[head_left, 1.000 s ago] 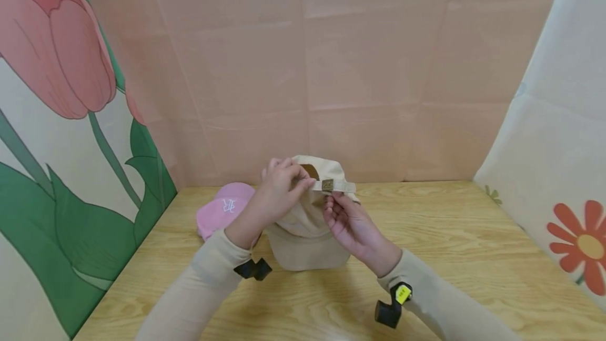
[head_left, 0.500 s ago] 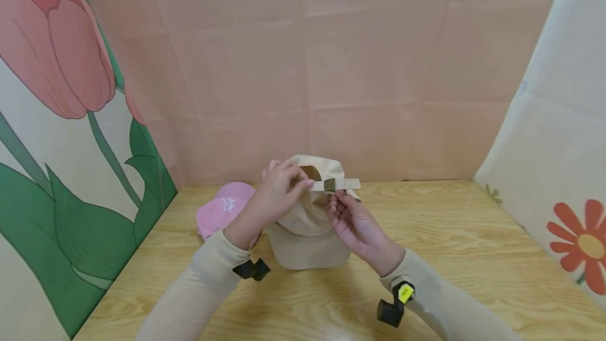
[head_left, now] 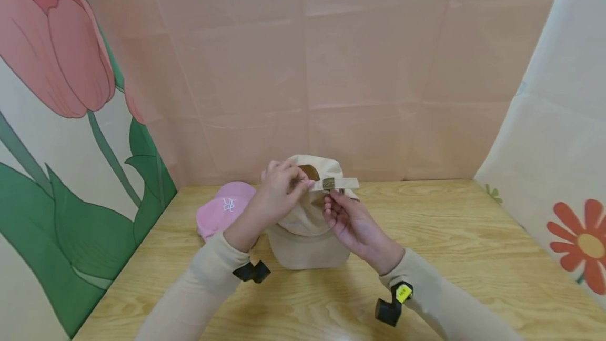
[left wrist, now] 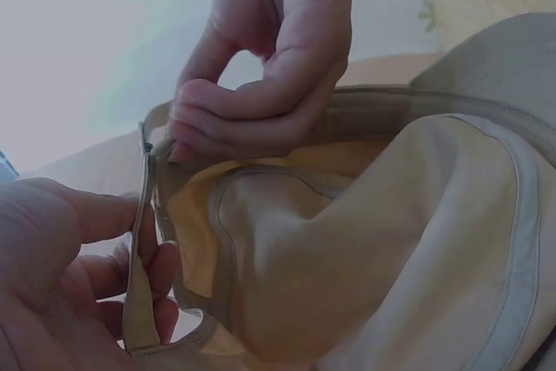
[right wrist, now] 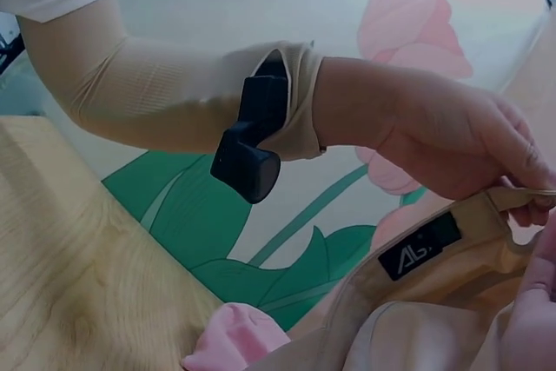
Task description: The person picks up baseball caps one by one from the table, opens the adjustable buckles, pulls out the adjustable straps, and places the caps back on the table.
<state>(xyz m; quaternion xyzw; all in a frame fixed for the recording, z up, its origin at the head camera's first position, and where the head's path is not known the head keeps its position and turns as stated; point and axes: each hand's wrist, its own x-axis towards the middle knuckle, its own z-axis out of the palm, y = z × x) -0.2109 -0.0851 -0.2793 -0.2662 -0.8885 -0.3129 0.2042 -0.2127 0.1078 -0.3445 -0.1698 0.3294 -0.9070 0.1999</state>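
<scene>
A beige baseball cap (head_left: 307, 220) stands on the table with its brim towards me and its back opening at the top. Its pale strap (head_left: 349, 183) runs across that opening through a brass-coloured buckle (head_left: 329, 183). My left hand (head_left: 279, 188) pinches the strap left of the buckle between thumb and fingers. Just below the buckle, my right hand (head_left: 352, 222) pinches at the strap with thumb and forefinger. In the left wrist view the right hand (left wrist: 278, 67) is at the buckle edge, and the cap's lining (left wrist: 373, 232) is visible. A free strap end sticks out to the right.
To the left, partly behind my left forearm, a pink cap (head_left: 227, 209) with white lettering lies on the wooden table (head_left: 426, 236). Printed cloths with tulips (head_left: 57, 57) and a red flower (head_left: 587, 241) hang at the sides, and a plain pinkish cloth (head_left: 331, 67) hangs behind.
The buckle tilted and shifted slightly right, then came back left and level. The strap's free end straightened out to the right. My right hand moved a little with it; the left stayed.
</scene>
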